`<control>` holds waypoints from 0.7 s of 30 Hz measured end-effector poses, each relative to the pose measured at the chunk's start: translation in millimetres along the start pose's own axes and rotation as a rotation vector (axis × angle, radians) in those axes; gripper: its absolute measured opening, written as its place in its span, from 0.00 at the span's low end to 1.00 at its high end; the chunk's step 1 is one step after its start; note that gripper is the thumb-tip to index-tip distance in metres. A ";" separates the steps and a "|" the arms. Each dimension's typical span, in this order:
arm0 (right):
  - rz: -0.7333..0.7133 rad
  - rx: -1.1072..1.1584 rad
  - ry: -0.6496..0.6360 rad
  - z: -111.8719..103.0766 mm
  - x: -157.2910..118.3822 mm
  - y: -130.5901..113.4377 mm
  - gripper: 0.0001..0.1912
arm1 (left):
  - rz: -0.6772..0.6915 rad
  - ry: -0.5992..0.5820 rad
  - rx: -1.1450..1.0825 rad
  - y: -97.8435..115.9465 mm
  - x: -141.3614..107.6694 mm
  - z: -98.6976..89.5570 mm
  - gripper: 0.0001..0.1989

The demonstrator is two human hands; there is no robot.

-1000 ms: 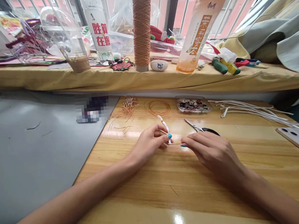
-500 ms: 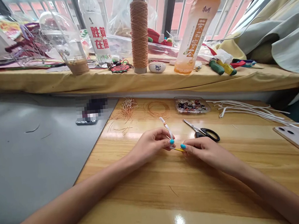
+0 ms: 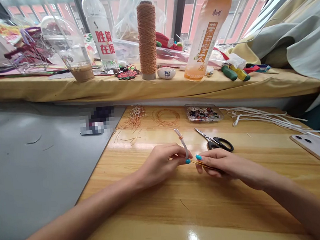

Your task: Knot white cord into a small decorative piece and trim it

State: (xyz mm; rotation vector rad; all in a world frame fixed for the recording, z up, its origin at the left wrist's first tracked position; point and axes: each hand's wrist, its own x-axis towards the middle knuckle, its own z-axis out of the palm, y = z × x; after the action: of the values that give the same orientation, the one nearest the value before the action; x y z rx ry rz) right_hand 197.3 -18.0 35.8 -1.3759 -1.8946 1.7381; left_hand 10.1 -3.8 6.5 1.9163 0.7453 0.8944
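My left hand (image 3: 165, 160) pinches the lower end of a short white cord (image 3: 185, 147) between thumb and fingers. The cord stands up from the grip, and an orange thread wrap (image 3: 181, 137) circles it near its top. Just to the right, my right hand (image 3: 225, 163) is closed on a slim yellow tool (image 3: 200, 163) that points left toward the cord. Fingers cover most of this tool, so its exact kind is unclear. A thin line spans the small gap between both hands. Black-handled scissors (image 3: 216, 142) lie partly open beyond my right hand.
Behind the hands lie cut threads (image 3: 137, 116), an orange thread coil (image 3: 165, 117), a bead box (image 3: 203, 113) and white cords (image 3: 263, 116). A phone (image 3: 316, 151) rests at right. The cloth-covered sill (image 3: 146, 89) holds a thread spool (image 3: 147, 42), bottles and a cup.
My right hand has shifted slightly right and turned, with the tool drawn further into its fingers. My left hand and the white cord have moved a little right and down.
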 end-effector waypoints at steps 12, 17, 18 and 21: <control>-0.809 -1.287 0.650 9.1 9.2 22.0 0.12 | -0.334 0.065 -0.349 -6.3 6.4 -3.9 0.08; -0.838 -1.397 0.756 9.0 8.3 21.2 0.13 | -0.344 0.029 -0.329 -5.2 5.7 -2.8 0.09; -0.829 -1.409 0.767 9.4 8.2 20.5 0.13 | -0.340 0.022 -0.330 -5.5 5.5 -2.8 0.09; -0.813 -1.415 0.805 10.5 8.4 19.0 0.12 | -0.306 0.012 -0.321 -7.3 4.7 -2.6 0.08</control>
State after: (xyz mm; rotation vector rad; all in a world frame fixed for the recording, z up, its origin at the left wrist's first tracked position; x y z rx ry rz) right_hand 194.5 -21.4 13.0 -0.9319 -2.4559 -0.6541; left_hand 9.5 4.2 2.4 1.4704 0.8214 0.7808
